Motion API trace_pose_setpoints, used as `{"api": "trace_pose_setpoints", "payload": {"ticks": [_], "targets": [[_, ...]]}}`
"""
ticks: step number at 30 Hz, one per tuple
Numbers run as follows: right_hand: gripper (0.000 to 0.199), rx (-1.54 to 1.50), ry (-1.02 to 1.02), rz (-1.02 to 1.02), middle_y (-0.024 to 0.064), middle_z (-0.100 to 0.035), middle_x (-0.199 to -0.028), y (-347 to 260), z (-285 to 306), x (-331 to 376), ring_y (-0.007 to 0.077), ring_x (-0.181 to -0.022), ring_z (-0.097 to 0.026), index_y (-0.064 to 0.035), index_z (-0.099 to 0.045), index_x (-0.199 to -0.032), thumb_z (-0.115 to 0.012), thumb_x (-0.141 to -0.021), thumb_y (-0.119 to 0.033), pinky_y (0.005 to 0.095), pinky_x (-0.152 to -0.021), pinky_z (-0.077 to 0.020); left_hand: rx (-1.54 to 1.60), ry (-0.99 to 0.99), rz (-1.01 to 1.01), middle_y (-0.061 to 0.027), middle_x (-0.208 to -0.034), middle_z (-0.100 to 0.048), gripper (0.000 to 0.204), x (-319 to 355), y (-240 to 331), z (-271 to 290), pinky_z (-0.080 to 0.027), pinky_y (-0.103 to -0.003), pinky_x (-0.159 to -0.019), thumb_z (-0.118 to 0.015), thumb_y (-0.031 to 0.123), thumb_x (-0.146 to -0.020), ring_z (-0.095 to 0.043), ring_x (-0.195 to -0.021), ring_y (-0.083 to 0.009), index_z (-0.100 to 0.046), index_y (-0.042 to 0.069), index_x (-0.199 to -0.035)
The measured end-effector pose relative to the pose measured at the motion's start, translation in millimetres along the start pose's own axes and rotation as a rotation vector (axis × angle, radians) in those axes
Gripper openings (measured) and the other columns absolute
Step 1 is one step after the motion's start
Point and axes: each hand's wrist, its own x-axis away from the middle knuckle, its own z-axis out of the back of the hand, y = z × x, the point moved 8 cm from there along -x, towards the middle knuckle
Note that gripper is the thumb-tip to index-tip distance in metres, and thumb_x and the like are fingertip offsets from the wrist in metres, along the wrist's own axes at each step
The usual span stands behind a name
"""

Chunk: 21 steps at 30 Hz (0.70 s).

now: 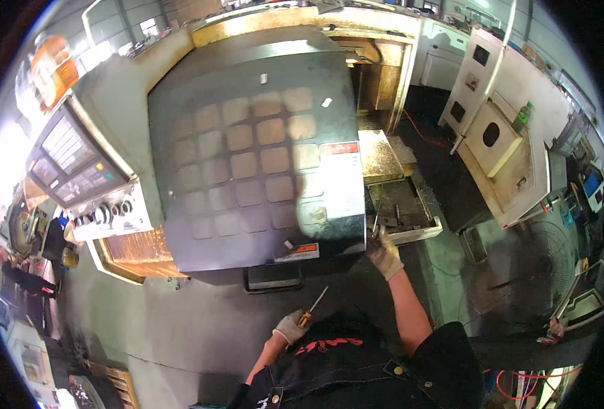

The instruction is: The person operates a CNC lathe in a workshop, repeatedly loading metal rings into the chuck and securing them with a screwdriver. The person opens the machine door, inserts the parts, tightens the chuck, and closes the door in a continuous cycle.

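My left hand (290,328), in a pale work glove, is closed around the orange-and-yellow handle of a screwdriver (305,319). Its thin metal shaft points up and to the right, below the door of a large machine. My right hand (386,259), gloved too, reaches forward beside the right edge of the dark machine door (247,204). Its fingers are curled at the near edge of a metal tray (418,233) with several small tools in it. A thin metal shaft (377,213) rises by those fingertips; what the fingers hold is too small to make out.
A control panel (77,160) with a screen and knobs juts out at the left. The door handle (273,286) sticks out toward me. A pale machine cabinet (496,136) with a green bottle (522,116) stands at the right, near a large round fan (544,255). Another person (33,281) is far left.
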Motion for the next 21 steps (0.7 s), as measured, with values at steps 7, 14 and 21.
{"api": "trace_pose_setpoints", "payload": {"ticks": [7, 14, 21], "targets": [[0.043, 0.085, 0.100, 0.453, 0.0059, -0.060, -0.113, -13, -19, -12, 0.0169, -0.102, -0.056, -0.0058, -0.054, -0.121, -0.054, -0.090, -0.035, 0.0327, -0.088, -0.0433, 0.073, 0.165, 0.333, -0.0210, -0.104, -0.061, 0.037, 22, -196, -19, -0.046, -0.043, -0.081, -0.057, 0.022, -0.076, -0.058, -0.101, -0.0369, -0.055, 0.005, -0.109], [0.040, 0.206, 0.029, 0.501, 0.0038, -0.059, -0.111, 7, -36, -18, 0.0200, -0.101, -0.056, -0.0065, -0.056, -0.116, -0.050, -0.091, -0.037, 0.0351, -0.088, -0.0429, 0.237, 0.226, 0.868, -0.0216, -0.107, -0.061, 0.036, 180, -393, -72, -0.047, -0.041, -0.084, -0.059, 0.019, -0.075, -0.057, -0.104, -0.0361, -0.058, 0.006, -0.108], [0.041, 0.286, 0.258, 0.603, 0.0066, -0.057, -0.117, 8, -46, 2, 0.0205, -0.105, -0.055, -0.0008, -0.052, -0.120, -0.044, -0.093, -0.030, 0.0349, -0.091, -0.0415, 0.282, 0.298, 1.008, -0.0198, -0.108, -0.062, 0.045, 258, -403, -94, -0.046, -0.042, -0.084, -0.059, 0.030, -0.071, -0.058, -0.103, -0.0348, -0.060, 0.008, -0.111]]}}
